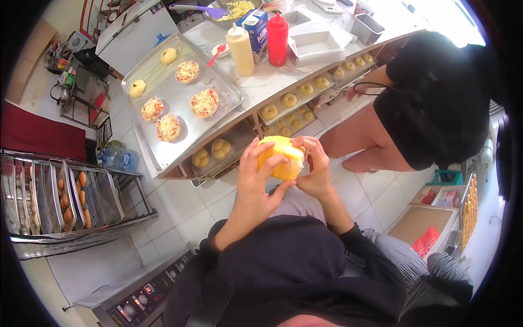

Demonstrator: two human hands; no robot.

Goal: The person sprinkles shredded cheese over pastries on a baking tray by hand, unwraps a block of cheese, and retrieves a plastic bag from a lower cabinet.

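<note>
Both hands are raised in front of my body, above the floor. Between them is a rounded yellow bread-like piece (281, 157), with a paler, rough side facing right. My left hand (254, 182) curls its fingers over the left and front of the piece, thumb beneath. My right hand (317, 170) grips the right edge with fingers and thumb. Ahead and to the left, a metal baking tray (163, 82) on the counter carries several dough rounds, some topped with shredded cheese (204, 103) and red bits, others plain dough (168, 55).
Squeeze bottles, cream (241, 52) and red (278, 41), stand by a milk carton (259, 35) on the counter (239, 90). Dough trays (289, 111) fill shelves below. Another person (430, 103) stands at right. A tray rack (65, 201) is left, an oven (144, 297) lower left.
</note>
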